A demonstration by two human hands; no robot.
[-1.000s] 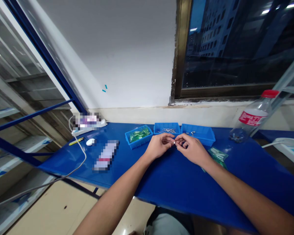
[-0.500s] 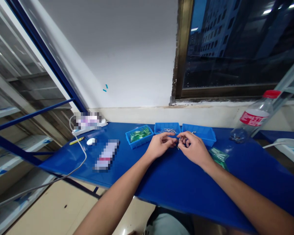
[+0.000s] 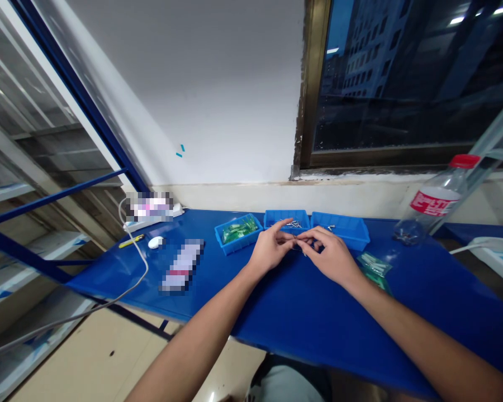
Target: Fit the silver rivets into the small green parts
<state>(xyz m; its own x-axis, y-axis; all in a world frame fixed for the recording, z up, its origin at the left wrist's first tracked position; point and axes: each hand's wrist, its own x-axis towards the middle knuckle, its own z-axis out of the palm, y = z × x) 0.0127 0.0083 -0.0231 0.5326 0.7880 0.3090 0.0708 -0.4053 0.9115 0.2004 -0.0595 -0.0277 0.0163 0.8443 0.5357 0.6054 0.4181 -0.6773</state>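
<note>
My left hand point(image 3: 271, 244) and my right hand point(image 3: 324, 249) meet fingertip to fingertip over the blue table point(image 3: 276, 312). Both are closed in a pinch around something small, mostly hidden by the fingers; a bit of shiny metal shows just below them. Behind the hands, a blue bin point(image 3: 285, 214) holds thin metal pieces, partly covered by my left fingers. To its right, another blue bin point(image 3: 352, 229) has a few small metal bits inside. The blue bin point(image 3: 237, 244) on the left contains green plastic packets point(image 3: 240, 228). Beside my right wrist lie clear-and-green plastic packets point(image 3: 375, 265).
A clear bottle point(image 3: 433, 195) with a red cap stands at the back right. On the left are a pixelated flat object point(image 3: 182, 265), a white mouse-like object point(image 3: 155, 242), a yellow cutter point(image 3: 131, 241), a cable point(image 3: 145, 268) and a white power strip point(image 3: 167, 215). A wall and window rise behind.
My right fingers have shifted slightly left, drawing the two pinches together. The left index finger has lifted and straightened. Bins, packets and bottle have stayed where they were.
</note>
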